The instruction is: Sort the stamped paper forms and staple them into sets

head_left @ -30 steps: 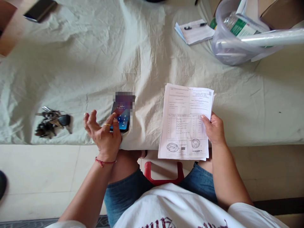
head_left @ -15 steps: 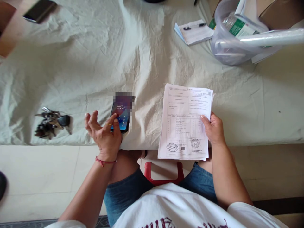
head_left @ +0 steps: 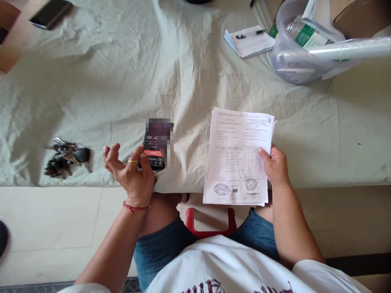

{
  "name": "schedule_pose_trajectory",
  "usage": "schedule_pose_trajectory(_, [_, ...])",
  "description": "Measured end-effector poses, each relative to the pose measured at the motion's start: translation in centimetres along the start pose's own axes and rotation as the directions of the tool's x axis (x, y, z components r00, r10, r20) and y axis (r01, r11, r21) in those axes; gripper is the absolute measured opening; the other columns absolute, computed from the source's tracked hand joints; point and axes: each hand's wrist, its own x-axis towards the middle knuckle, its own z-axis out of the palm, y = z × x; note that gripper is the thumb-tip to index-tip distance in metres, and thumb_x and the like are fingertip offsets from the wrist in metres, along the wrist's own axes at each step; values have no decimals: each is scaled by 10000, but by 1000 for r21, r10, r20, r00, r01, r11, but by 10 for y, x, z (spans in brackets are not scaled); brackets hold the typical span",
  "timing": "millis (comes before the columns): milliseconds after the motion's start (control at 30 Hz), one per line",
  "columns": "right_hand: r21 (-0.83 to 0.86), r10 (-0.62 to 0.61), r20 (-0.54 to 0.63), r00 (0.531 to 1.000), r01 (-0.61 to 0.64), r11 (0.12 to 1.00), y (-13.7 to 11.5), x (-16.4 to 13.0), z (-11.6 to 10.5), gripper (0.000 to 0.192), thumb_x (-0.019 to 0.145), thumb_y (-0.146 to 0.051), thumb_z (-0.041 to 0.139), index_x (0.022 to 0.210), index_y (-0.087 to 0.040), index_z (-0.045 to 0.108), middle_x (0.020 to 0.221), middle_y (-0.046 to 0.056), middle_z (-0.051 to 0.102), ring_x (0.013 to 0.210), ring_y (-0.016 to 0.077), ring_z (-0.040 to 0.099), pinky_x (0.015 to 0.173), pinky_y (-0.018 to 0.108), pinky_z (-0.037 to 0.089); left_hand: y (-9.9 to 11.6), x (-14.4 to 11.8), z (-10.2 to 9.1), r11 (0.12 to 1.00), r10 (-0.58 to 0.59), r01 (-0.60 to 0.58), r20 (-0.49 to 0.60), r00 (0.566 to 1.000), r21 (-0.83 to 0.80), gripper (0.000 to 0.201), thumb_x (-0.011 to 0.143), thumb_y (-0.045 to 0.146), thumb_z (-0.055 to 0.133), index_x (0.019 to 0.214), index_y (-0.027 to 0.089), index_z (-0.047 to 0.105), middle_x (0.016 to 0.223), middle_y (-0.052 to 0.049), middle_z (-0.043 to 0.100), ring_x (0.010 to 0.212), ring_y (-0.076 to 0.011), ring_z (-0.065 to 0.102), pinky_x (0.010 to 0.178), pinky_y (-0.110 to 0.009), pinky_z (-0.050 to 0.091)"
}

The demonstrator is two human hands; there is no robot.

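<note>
A smartphone (head_left: 154, 158) lies face up near the table's front edge, its dark screen lit with large digits and an orange bar. Its upper part is pixelated. My left hand (head_left: 132, 177) is at the phone's lower left with fingers spread; the thumb and index finger are over or beside the screen's edge, and I cannot tell if they touch it. My right hand (head_left: 276, 165) grips a stack of printed papers (head_left: 235, 162) by its right side, thumb on top. The top sheet carries a table and two round stamps. The papers overhang the front edge.
A bunch of keys (head_left: 67, 156) lies left of my left hand. A notepad (head_left: 253, 47) with a pen, a translucent tub (head_left: 293, 71) of rolls and a bottle, and a brown box (head_left: 363, 18) stand at the back right. A dark flat device (head_left: 50, 14) lies back left on the pale cloth (head_left: 106, 81).
The phone screen has switched from a blue keypad to a dark display with digits and an orange bar. My left hand has shifted slightly left. My right hand and the papers stay put.
</note>
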Motion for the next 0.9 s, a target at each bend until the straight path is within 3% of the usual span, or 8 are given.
schedule_pose_trajectory(133, [20, 13, -2, 1000, -13, 1000, 0, 0, 0, 464, 1023, -598, 777, 1322, -253, 859, 1297, 78, 889, 1195, 343, 837, 1081, 510, 647, 12, 1, -8, 999, 28, -29, -47, 999, -19, 355, 1131, 328, 592, 1335, 161, 830, 1567, -243, 618, 1664, -401, 478, 1315, -649, 454])
schedule_pose_trajectory(233, [59, 37, -2, 999, -37, 998, 1, 0, 0, 447, 1004, -592, 807, 1286, -251, 866, 1278, 79, 892, 1178, 344, 841, 1083, 526, 654, 35, -2, -21, 985, 97, -111, -111, 989, -133, 279, 1133, 309, 588, 1178, 173, 827, 1442, -230, 679, 1562, -389, 581, 1222, -591, 551])
schedule_pose_trajectory(400, [199, 61, 7, 998, -62, 978, 1, 0, -1, 430, 960, -566, 870, 1255, -253, 872, 1292, 92, 888, 1195, 350, 844, 1122, 576, 656, 80, -14, -39, 946, 77, -13, 186, 979, -324, 273, 1152, 358, 561, 995, 232, 745, 1161, -132, 787, 1104, -279, 791, 1009, -474, 652])
schedule_pose_trajectory(467, [259, 74, 19, 997, -76, 963, -1, 1, -2, 435, 939, -561, 899, 1254, -262, 877, 1309, 91, 886, 1220, 351, 842, 1140, 585, 654, 94, -18, -39, 903, 79, 66, 315, 946, -425, 295, 1182, 338, 523, 1017, 232, 744, 1119, -106, 793, 1127, -257, 802, 951, -419, 672])
schedule_pose_trajectory(567, [328, 107, 51, 993, -117, 937, -7, 1, -5, 469, 891, -573, 939, 1243, -268, 881, 1317, 92, 887, 1232, 360, 844, 1144, 605, 660, 111, -19, -31, 816, 62, 211, 444, 894, -538, 312, 1218, 385, 488, 1148, 222, 745, 1207, -105, 785, 1042, -213, 794, 793, -337, 670])
schedule_pose_trajectory(733, [385, 160, 113, 981, -192, 903, -14, 0, -10, 503, 794, -609, 992, 1167, -284, 904, 1323, 85, 888, 1271, 393, 838, 1176, 633, 646, 132, -9, -6, 711, 31, 345, 518, 855, -613, 335, 1218, 448, 518, 1385, 239, 720, 1273, -108, 792, 1106, -212, 783, 982, -381, 654])
schedule_pose_trajectory(833, [400, 184, 135, 974, -224, 889, -15, 0, -13, 523, 769, -611, 1010, 1167, -286, 911, 1288, 87, 897, 1246, 397, 848, 1182, 637, 642, 146, 3, 13, 583, 34, 454, 578, 815, -674, 394, 1146, 513, 648, 1417, 227, 670, 1398, -145, 764, 1217, -242, 781, 935, -357, 664])
schedule_pose_trajectory(900, [405, 187, 133, 973, -226, 886, -15, 0, -14, 516, 771, -604, 1013, 1162, -284, 910, 1292, 89, 896, 1254, 399, 847, 1197, 646, 632, 156, 14, 25, 517, 65, 519, 635, 770, -681, 446, 1089, 506, 735, 1415, 213, 652, 1325, -142, 785, 1170, -244, 788, 889, -344, 655])
